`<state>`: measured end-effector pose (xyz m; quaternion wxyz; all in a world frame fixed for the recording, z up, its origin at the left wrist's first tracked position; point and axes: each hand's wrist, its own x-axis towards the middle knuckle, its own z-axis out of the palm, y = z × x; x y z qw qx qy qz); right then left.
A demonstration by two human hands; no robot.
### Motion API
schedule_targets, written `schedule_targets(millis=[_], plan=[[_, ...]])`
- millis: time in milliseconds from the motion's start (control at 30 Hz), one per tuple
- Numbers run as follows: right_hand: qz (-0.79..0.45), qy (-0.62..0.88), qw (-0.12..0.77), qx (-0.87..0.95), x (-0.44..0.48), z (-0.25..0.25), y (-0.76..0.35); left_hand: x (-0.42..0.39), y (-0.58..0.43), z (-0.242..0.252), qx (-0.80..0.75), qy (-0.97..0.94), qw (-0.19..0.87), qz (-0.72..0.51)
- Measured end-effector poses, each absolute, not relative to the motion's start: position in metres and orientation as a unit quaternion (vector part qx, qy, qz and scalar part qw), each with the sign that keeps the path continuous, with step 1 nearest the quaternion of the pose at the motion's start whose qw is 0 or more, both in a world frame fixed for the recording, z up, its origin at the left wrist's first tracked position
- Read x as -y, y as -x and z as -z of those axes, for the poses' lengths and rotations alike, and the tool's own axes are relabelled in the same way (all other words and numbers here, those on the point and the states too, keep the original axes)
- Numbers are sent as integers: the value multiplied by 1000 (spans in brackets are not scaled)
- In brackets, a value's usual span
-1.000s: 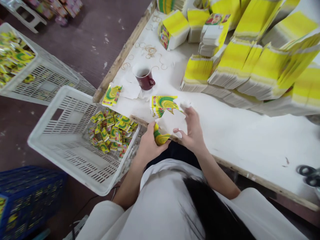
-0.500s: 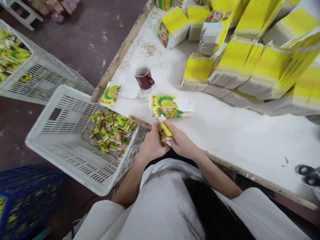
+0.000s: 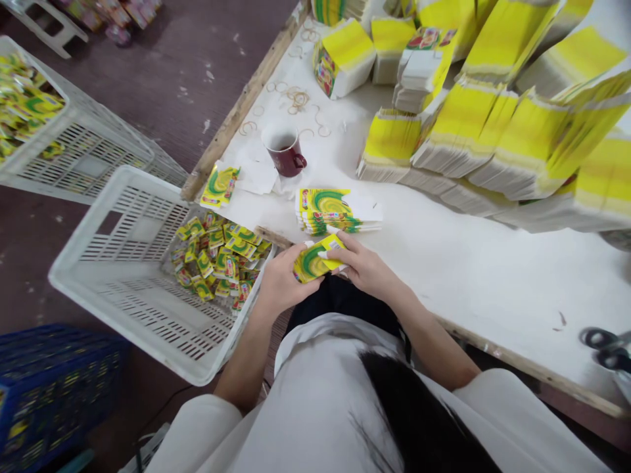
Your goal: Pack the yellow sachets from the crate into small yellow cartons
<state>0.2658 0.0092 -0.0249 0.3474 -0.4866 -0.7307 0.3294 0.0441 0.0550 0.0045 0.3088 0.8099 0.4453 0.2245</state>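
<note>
Box (image 3: 315, 261) now face-up, yellow-green swirl

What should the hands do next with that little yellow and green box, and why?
Probably drop the small yellow-and-green folded cardboard box into the white slotted plastic crate on the left. The left hand and right hand hold it folded up right beside the crate, and a pile of matching folded boxes already lies in that crate.

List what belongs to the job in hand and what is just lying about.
In use: box in left hand and right hand; flat stack; folded boxes; white crate.
Lying about: mug; rubber bands; scissors; blue crate.
</note>
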Motion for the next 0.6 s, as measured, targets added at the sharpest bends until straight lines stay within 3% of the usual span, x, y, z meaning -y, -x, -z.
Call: schedule_targets(millis=[133,267,600], plan=[[-362,444,349,742,-11,15,-277,-59,-44,-9,-415,-832,294,-221],[-341,493,369,710,-12,16,-267,-55,-50,-11,-421,-842,247,-227],[-367,446,316,753,-19,3,-279,-57,-40,-5,-423,-815,320,-234]])
